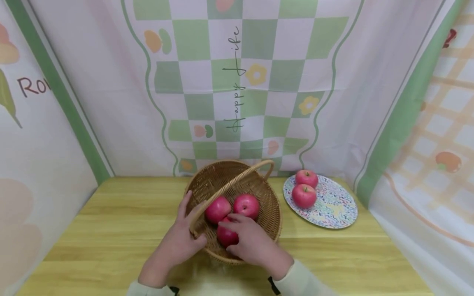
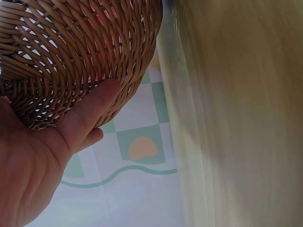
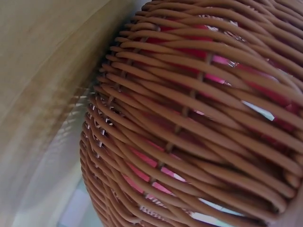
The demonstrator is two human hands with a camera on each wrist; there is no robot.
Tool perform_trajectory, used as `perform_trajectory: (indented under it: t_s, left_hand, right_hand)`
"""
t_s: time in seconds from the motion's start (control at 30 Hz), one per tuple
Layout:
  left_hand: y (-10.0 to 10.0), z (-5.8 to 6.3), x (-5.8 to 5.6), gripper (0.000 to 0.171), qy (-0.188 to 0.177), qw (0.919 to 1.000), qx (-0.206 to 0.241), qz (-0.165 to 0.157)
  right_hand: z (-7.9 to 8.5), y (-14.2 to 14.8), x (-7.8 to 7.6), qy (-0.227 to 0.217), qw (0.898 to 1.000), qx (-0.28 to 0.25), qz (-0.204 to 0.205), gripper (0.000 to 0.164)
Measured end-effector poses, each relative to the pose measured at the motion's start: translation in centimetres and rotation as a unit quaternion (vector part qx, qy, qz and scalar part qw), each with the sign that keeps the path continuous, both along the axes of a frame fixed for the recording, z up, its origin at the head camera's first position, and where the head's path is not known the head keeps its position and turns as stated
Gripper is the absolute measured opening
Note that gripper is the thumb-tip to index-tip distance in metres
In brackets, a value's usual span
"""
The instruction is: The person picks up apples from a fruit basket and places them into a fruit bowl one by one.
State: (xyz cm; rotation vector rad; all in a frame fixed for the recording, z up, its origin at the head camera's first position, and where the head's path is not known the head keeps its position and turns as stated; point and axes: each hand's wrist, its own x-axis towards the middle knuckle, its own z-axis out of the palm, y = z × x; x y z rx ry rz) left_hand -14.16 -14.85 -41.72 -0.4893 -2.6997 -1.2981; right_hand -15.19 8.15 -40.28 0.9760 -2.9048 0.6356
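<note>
A brown wicker basket [image 1: 272, 222] with an arched handle [image 1: 231, 183] stands on the table, with three red apples visible inside. Against its left side lies my left hand [image 1: 177, 238], thumb and fingers spread along the wall by the handle's base. In the left wrist view, a straight finger of the left hand [image 2: 42, 156] presses the outer weave. My right hand [image 1: 253, 242] reaches over the front rim and holds the nearest apple [image 1: 226, 235] between thumb and fingers, partly covering it. Behind that one are a left apple [image 1: 217, 209] and a right apple [image 1: 246, 206]. Red shows through the weave [image 3: 189, 109] in the right wrist view.
To the right of the basket, a speckled oval plate [image 1: 337, 209] bears a front apple [image 1: 304, 196] and a back apple [image 1: 306, 178]. The wooden table [image 1: 122, 222] meets a checked cloth backdrop [image 1: 226, 82] behind, with printed cloth hanging on both sides.
</note>
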Motion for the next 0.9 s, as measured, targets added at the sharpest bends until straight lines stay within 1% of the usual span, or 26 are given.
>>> perform_trajectory:
  t_s: [0.13, 0.23, 0.33, 0.5, 0.6, 0.67, 0.8, 0.9]
  left_hand:
    - [0.0, -0.1, 0.0, 0.091, -0.001, 1.0000, -0.003, 0.002]
    - [0.0, -0.1, -0.1, 0.092, -0.003, 1.0000, -0.005, 0.003]
    - [0.0, -0.2, -0.1, 0.091, 0.001, 1.0000, -0.009, 0.003]
    - [0.0, -0.1, 0.1, 0.090, 0.018, 0.9997, -0.011, -0.010]
    - [0.0, 0.0, 0.2, 0.090, 0.029, 0.9994, -0.013, -0.016]
    - [0.1, 0.1, 0.4, 0.089, 0.034, 0.9992, -0.014, -0.016]
    - [0.1, 0.3, 0.5, 0.089, 0.032, 0.9993, -0.010, -0.018]
    - [0.0, 0.4, 0.5, 0.089, 0.029, 0.9993, -0.009, -0.021]
  right_hand:
    - [-0.4, -0.2, 0.1, 0.047, 0.998, 0.027, 0.005, 0.057]
    - [-0.6, -0.4, 0.1, 0.068, 0.997, 0.038, -0.001, 0.054]
    - [-0.8, -0.5, 0.1, 0.065, 0.997, 0.040, -0.018, 0.051]
    - [-1.2, -0.5, -0.1, 0.030, 0.998, 0.021, -0.042, 0.052]
    - [-1.3, -0.4, -0.1, 0.013, 0.999, 0.016, -0.046, 0.054]
    - [-1.4, -0.4, -0.1, 0.010, 0.999, 0.017, -0.047, 0.053]
    - [-1.4, -0.4, -0.2, 0.025, 0.999, 0.019, -0.040, 0.049]
    - [-1.5, -0.3, -0.3, 0.025, 0.999, 0.017, -0.037, 0.047]
